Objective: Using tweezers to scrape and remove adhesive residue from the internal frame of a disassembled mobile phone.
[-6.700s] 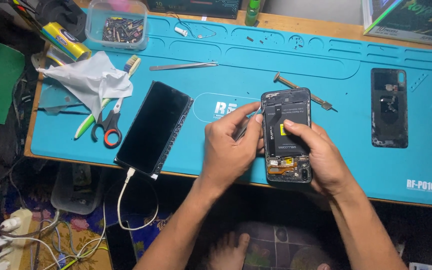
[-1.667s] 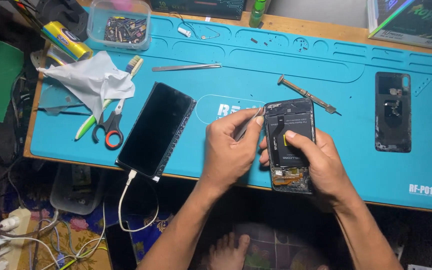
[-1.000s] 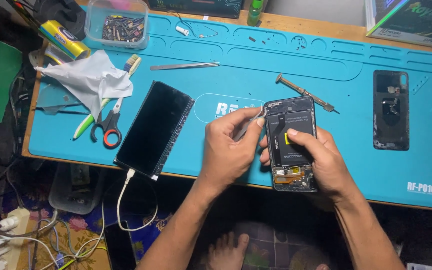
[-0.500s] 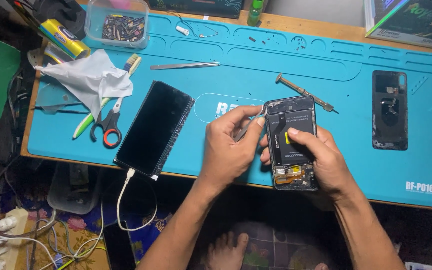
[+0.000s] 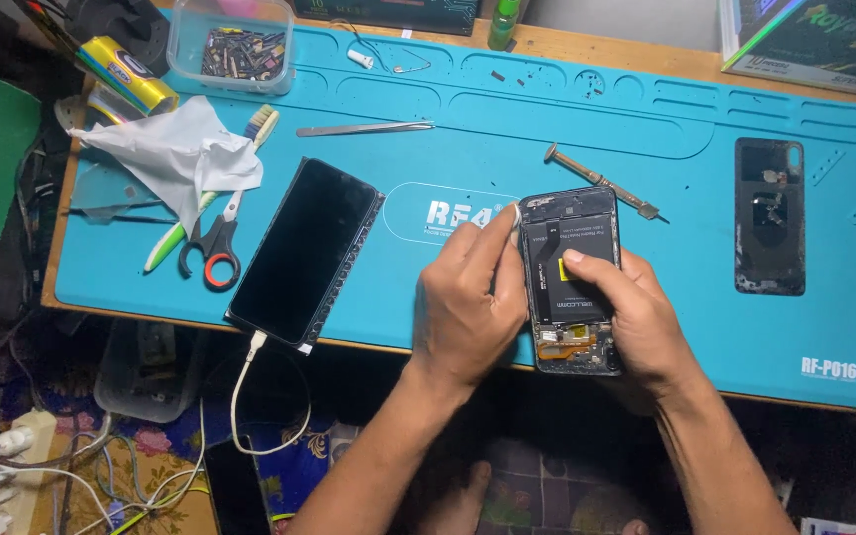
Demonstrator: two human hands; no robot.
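two hands meet on an opened phone point(image 5: 574, 282) that lies back-up on the near edge of a blue work mat point(image 5: 646, 129), its battery and boards bare. the right hand point(image 5: 636, 317) is closed around the phone's right side, with the forefinger laid across the battery. the left hand point(image 5: 468, 302) sits against the phone's left edge, its fingers pinched together on a thin pale tool point(image 5: 515, 213) at the phone's upper left corner; the tool is mostly hidden, so what kind it is cannot be told.

just beyond the phone's top, a small screwdriver point(image 5: 601, 181) lies at a slant on the mat. well to the right, the phone's dark back cover point(image 5: 770, 216) lies flat. to the left of the hands, a second phone with a black screen point(image 5: 306, 250) rests diagonally, a white cable point(image 5: 250, 396) plugged into its near end and hanging off the counter point(image 5: 587, 45).

farther left are scissors with black and red handles point(image 5: 212, 248), a green and white pen point(image 5: 165, 248), a crumpled white cloth point(image 5: 175, 154) and a toothbrush point(image 5: 262, 124). metal tweezers point(image 5: 364, 128) lie along the mat's middle. at the far edge stand a clear plastic box of small parts point(image 5: 235, 45), a yellow roll point(image 5: 131, 71) and a green bottle point(image 5: 502, 22).
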